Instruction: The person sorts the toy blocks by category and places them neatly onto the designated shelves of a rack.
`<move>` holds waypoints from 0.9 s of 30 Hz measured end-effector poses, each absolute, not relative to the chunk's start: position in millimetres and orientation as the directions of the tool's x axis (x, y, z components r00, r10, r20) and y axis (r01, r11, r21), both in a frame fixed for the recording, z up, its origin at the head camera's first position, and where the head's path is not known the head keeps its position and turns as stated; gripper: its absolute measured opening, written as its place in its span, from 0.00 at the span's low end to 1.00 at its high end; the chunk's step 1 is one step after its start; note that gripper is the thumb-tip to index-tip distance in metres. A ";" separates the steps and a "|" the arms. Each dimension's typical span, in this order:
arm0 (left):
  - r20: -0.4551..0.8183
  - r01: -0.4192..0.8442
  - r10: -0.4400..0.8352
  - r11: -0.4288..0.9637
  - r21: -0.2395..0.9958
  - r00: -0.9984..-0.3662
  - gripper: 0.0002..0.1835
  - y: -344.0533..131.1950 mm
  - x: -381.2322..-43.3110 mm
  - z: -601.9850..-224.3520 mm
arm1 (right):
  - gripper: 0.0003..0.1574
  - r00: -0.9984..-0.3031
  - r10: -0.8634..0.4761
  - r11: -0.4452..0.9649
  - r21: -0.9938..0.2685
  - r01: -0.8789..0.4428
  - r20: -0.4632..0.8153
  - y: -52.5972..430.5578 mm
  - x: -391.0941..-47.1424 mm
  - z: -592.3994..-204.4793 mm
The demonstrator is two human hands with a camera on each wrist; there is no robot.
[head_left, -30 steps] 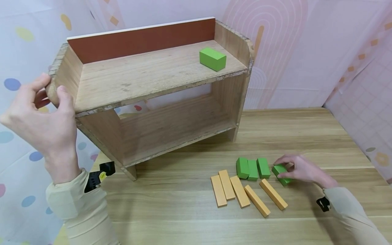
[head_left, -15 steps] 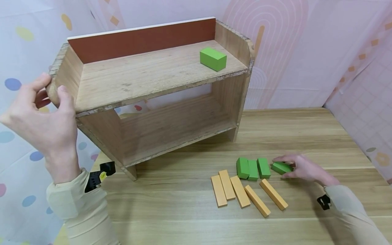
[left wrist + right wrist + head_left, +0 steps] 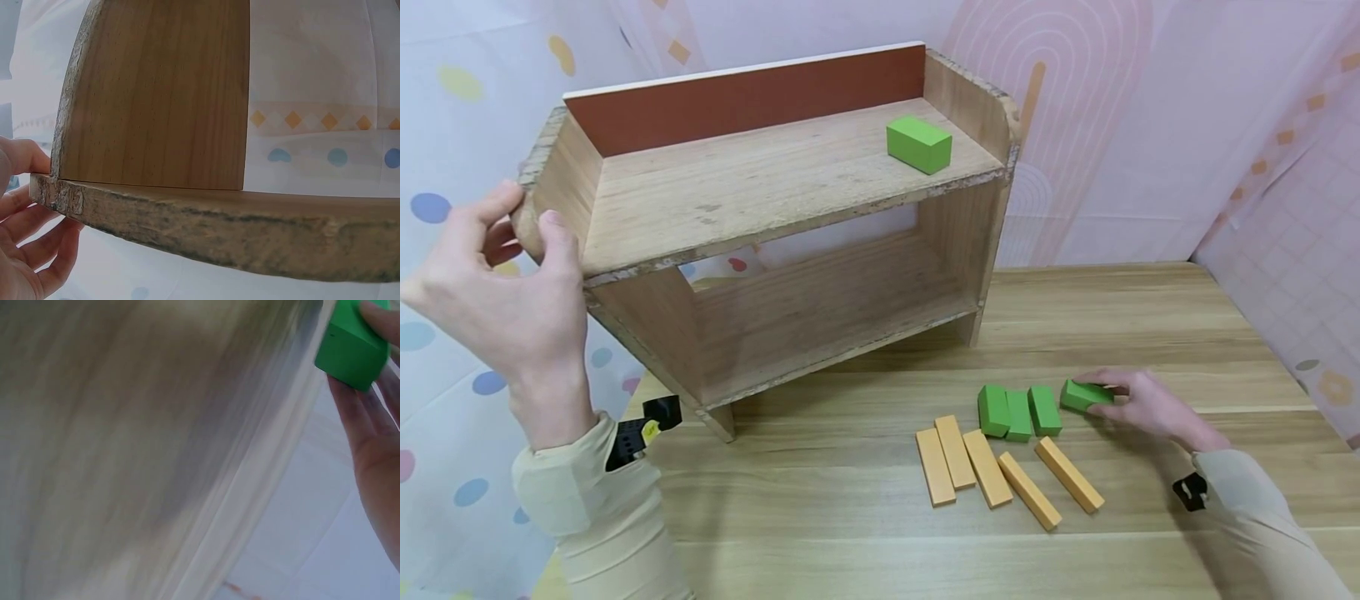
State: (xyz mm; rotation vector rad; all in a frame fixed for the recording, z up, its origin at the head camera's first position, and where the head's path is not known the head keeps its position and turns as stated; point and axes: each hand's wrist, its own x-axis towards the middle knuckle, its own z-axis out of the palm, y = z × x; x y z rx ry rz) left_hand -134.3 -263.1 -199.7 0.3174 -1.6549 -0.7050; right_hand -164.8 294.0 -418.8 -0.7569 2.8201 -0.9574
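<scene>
My left hand (image 3: 512, 292) grips the front corner of the left side panel of a small wooden shelf (image 3: 700, 196), thumb on the inner face. In the left wrist view its fingers (image 3: 53, 250) wrap the board's rough edge. Low over the table at the right, my right hand (image 3: 1150, 408) pinches a green block (image 3: 1084, 396) between thumb and fingers. The right wrist view shows that block's end (image 3: 351, 353). Three green blocks (image 3: 1018, 415) stand in a row just left of it. One more green block (image 3: 918, 144) lies on the shelf's top board.
Several yellow wooden strips (image 3: 987, 468) lie in front of the green row on the wood-grain table (image 3: 850, 533). A reddish-brown back board (image 3: 760, 96) runs behind the shelf top. Patterned cloth (image 3: 1150, 167) hangs behind and at both sides.
The right hand has turned the green block to lie more sideways and moved it slightly away from the body. The left hand stays on the shelf.
</scene>
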 end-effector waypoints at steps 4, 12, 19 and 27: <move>0.790 0.175 -0.574 0.774 0.609 -0.216 0.13 -263.3 -134.1 -199.9 | 0.26 -0.854 -0.454 0.673 -0.530 -0.516 0.255 291.7 -167.1 -419.4; 0.787 0.173 -0.579 0.770 0.614 -0.214 0.13 -264.1 -133.5 -199.7 | 0.26 -0.798 -0.365 0.587 -0.547 -0.597 0.480 281.8 -173.7 -406.7; 0.793 0.178 -0.571 0.775 0.606 -0.214 0.13 -264.6 -133.9 -200.4 | 0.26 -0.765 -0.304 0.553 -0.549 -0.627 0.568 271.4 -178.6 -392.4; 0.803 0.194 -0.553 0.782 0.592 -0.224 0.13 -266.8 -134.1 -200.5 | 0.26 -0.732 -0.280 0.502 -0.555 -0.663 0.621 260.1 -183.4 -375.4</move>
